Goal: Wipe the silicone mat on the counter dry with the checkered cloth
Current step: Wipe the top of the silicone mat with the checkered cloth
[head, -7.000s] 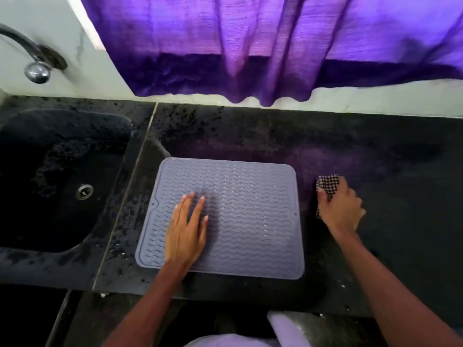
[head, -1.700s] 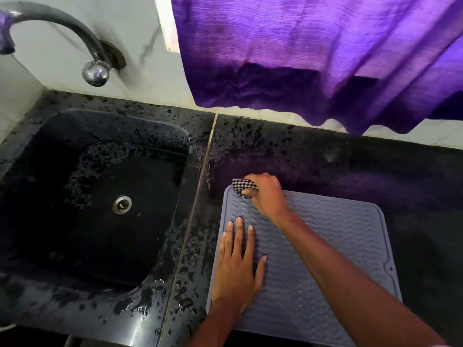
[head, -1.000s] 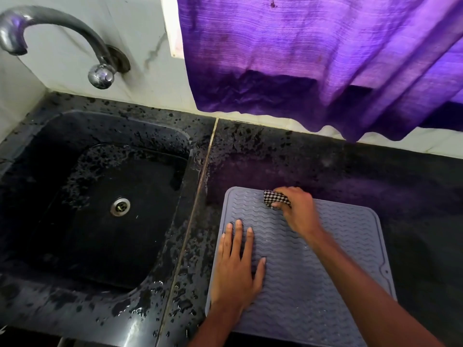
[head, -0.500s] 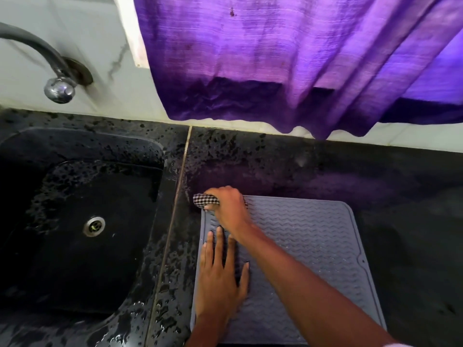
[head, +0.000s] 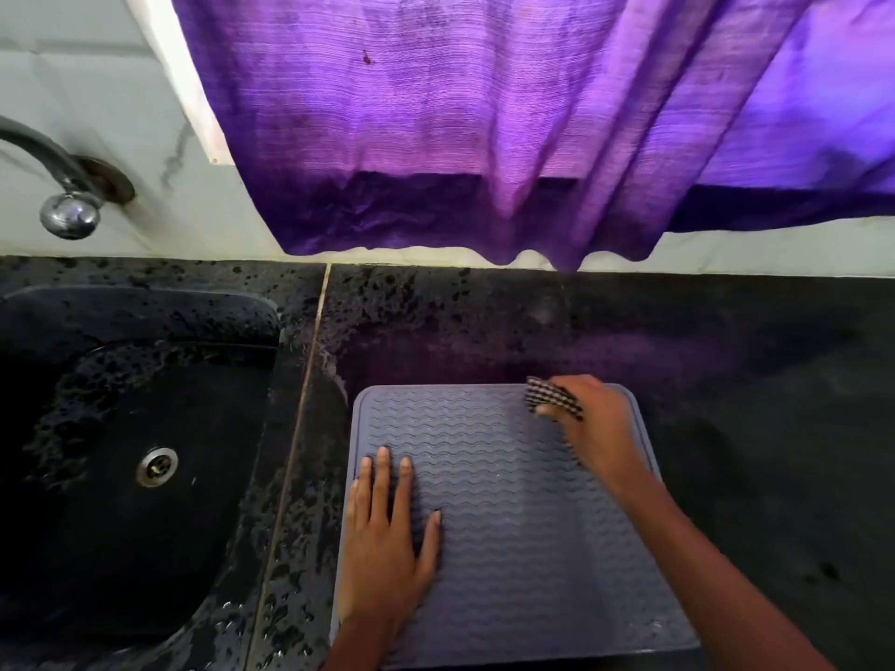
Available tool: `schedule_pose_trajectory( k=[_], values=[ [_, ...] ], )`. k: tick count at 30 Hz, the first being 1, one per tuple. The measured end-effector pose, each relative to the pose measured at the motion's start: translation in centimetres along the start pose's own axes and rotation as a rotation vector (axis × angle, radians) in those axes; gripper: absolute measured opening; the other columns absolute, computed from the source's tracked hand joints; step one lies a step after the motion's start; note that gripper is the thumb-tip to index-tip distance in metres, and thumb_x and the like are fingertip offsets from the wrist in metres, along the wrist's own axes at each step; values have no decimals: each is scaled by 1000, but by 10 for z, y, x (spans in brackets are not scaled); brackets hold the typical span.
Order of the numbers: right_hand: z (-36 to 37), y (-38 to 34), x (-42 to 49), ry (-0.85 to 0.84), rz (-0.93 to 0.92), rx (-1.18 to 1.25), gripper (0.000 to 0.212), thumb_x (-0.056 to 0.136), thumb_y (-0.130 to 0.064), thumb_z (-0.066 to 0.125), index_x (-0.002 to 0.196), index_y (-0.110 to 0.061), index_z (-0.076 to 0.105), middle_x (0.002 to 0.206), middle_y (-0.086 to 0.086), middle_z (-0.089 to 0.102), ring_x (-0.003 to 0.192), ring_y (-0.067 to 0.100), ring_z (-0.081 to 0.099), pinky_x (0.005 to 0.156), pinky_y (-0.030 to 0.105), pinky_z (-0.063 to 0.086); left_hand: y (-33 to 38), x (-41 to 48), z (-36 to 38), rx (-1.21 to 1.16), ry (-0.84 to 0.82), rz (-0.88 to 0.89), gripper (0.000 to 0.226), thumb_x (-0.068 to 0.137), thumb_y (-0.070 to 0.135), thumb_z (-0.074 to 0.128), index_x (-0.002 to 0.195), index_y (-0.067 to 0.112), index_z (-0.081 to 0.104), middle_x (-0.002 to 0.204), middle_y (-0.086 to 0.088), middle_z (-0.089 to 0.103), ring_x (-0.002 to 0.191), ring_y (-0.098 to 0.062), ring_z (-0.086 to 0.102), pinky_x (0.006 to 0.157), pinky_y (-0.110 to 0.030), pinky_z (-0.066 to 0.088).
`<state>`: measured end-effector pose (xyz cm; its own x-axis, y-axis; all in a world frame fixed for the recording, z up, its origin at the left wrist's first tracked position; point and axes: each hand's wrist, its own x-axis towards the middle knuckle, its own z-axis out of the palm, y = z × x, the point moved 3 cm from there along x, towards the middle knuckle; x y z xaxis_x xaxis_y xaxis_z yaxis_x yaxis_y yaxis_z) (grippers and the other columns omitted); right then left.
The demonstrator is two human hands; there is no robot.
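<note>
A grey silicone mat with a wavy ribbed surface lies flat on the black counter. My left hand presses flat on the mat's left side, fingers straight and spread. My right hand is at the mat's far right corner and grips a bunched black-and-white checkered cloth, which pokes out to the left of the fingers and touches the mat. Most of the cloth is hidden inside the hand.
A black sink with a metal drain lies left of the mat, wet with droplets. A chrome tap sticks out of the white wall. A purple curtain hangs above the counter's back edge.
My right hand has swept the cloth along the mat's far edge from the left corner to the right corner. My left hand has stayed pressed on the mat.
</note>
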<state>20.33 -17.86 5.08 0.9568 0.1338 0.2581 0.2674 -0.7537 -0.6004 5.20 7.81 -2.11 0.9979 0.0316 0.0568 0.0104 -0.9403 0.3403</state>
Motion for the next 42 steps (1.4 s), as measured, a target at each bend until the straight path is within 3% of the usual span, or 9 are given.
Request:
schedule_pose_trajectory(
  k=[4, 6, 9, 14, 23, 30, 35, 39, 42],
  values=[
    [-35, 53, -4, -3, 74, -141, 29, 77, -9, 75, 105, -10, 70, 98, 6, 67, 91, 25, 61, 85, 37, 48, -3, -1, 1, -19, 22, 14, 76, 98, 57, 39, 158, 12, 30, 168, -9, 16, 156, -30, 12, 123, -46, 17],
    [-34, 63, -5, -37, 94, -283, 36, 71, -6, 78, 104, -15, 69, 98, 3, 68, 87, 29, 60, 80, 42, 47, -2, -1, 1, -15, 48, 31, 76, 98, 56, 41, 156, 9, 33, 167, -11, 20, 155, -32, 15, 122, -48, 20],
    [-23, 68, -10, -49, 62, -320, 35, 70, -11, 80, 102, -21, 69, 96, -1, 70, 82, 29, 59, 77, 43, 46, 0, -1, 0, 8, 79, 52, 75, 98, 56, 40, 154, 5, 36, 165, -14, 25, 154, -33, 17, 120, -51, 24],
    [-14, 65, -5, -8, 51, -211, 35, 64, -3, 82, 96, -15, 73, 92, 3, 72, 79, 28, 59, 74, 38, 47, 3, 0, -4, 42, 79, 55, 74, 100, 56, 35, 154, 5, 36, 165, -14, 25, 154, -33, 18, 122, -48, 21],
    [45, 2, 11, -164, -60, -122, 32, 61, -5, 77, 88, -21, 74, 78, -2, 70, 68, 23, 55, 64, 35, 46, 3, 0, -4, 40, 57, 51, 75, 101, 57, 31, 154, 5, 36, 165, -14, 25, 154, -34, 17, 122, -50, 23],
    [86, -62, 28, -338, -191, -113, 26, 73, -21, 76, 98, -24, 69, 90, -2, 69, 84, 24, 57, 77, 39, 47, 3, 0, -4, 43, 28, 35, 75, 99, 57, 33, 155, 5, 34, 166, -14, 23, 155, -32, 14, 122, -51, 22],
    [34, -33, 19, -210, -165, -171, 34, 74, -17, 76, 105, -29, 69, 92, -7, 68, 86, 20, 57, 77, 37, 42, 3, 1, -5, 59, -5, 10, 77, 100, 61, 25, 158, 11, 29, 167, -12, 19, 156, -31, 12, 123, -49, 18],
    [-28, 32, 4, -110, -11, -281, 39, 70, -13, 79, 105, -26, 70, 91, -4, 69, 84, 24, 59, 75, 38, 43, 3, 1, -4, 123, -45, 1, 75, 100, 59, 27, 160, 14, 23, 168, -11, 14, 156, -29, 6, 125, -48, 15],
    [-35, 73, -7, -132, 88, -276, 38, 70, -14, 80, 106, -23, 71, 99, 1, 71, 84, 31, 62, 76, 38, 48, 3, 1, -3, 147, -52, 10, 74, 100, 57, 28, 159, 11, 26, 168, -13, 15, 156, -31, 7, 124, -49, 16]
  ],
)
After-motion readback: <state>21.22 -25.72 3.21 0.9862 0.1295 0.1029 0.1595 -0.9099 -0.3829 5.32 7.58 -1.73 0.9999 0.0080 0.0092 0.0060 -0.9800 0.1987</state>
